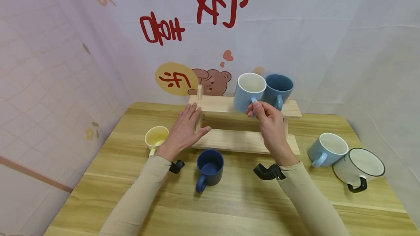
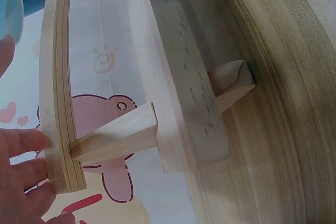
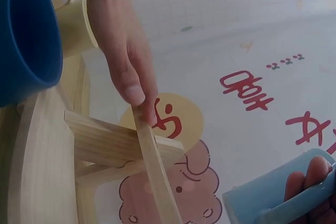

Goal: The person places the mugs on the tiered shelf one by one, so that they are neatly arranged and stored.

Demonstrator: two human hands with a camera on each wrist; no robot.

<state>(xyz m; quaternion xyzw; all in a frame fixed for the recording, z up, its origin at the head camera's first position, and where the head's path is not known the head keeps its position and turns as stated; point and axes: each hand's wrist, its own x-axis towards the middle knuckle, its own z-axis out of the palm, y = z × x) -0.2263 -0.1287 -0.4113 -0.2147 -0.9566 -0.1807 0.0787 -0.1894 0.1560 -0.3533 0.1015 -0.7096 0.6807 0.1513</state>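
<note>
My right hand (image 1: 273, 125) pinches the handle of a light blue mug (image 1: 246, 99) with a white inside. That mug is upright at the upper board of a small two-tier wooden shelf (image 1: 226, 139); whether its base touches the board cannot be told. Beside it on the upper board stands a darker blue mug (image 1: 279, 83), handle toward me. My left hand (image 1: 182, 130) rests its fairly straight fingers on the left end of the upper board (image 2: 56, 103), thumb spread apart. The right wrist view shows the held mug (image 3: 268, 190) with fingers at its handle.
A yellow mug (image 1: 155, 136) stands left of the shelf, partly behind my left hand. In front is a navy mug (image 1: 211, 172). On the right of the wooden table (image 1: 236, 207) are another light blue mug (image 1: 323, 152) and a white mug with a black rim (image 1: 356, 168). A printed cloth (image 1: 295, 35) hangs behind.
</note>
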